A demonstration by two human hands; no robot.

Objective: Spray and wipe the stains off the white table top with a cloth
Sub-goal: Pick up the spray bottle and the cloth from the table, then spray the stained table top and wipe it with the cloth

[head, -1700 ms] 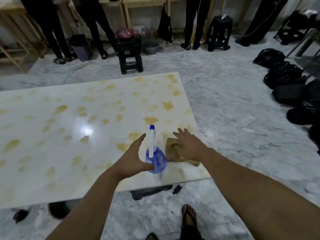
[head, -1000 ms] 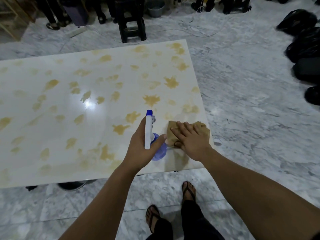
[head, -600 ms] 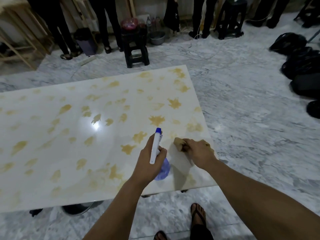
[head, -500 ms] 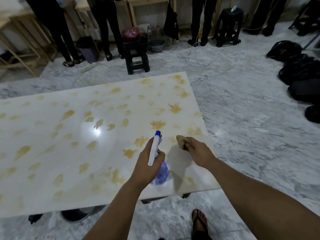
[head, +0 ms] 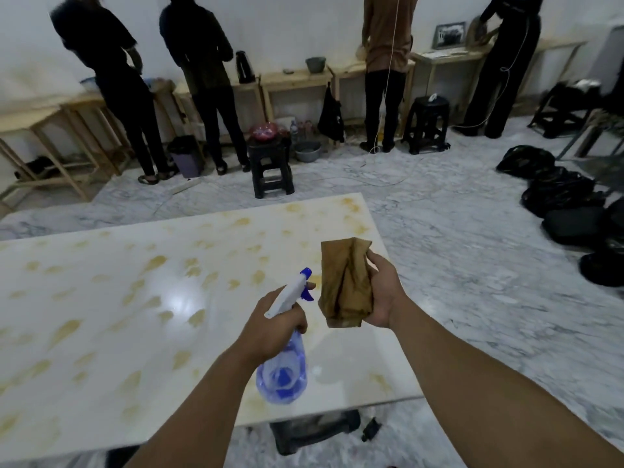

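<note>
left hand [head: 273,324] gripped spray bottle [head: 283,369] | right hand [head: 381,292] held brown cloth [head: 344,285] above stained desk [head: 135,298]

Blue spray bottle [head: 283,373] tilted in my left hand [head: 275,327], brown cloth [head: 344,283] up in my right hand [head: 383,295], above the yellow-stained white tabletop [head: 141,298].

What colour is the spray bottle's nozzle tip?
Blue, on the white spray head of the spray bottle; shown in the head view.
</note>
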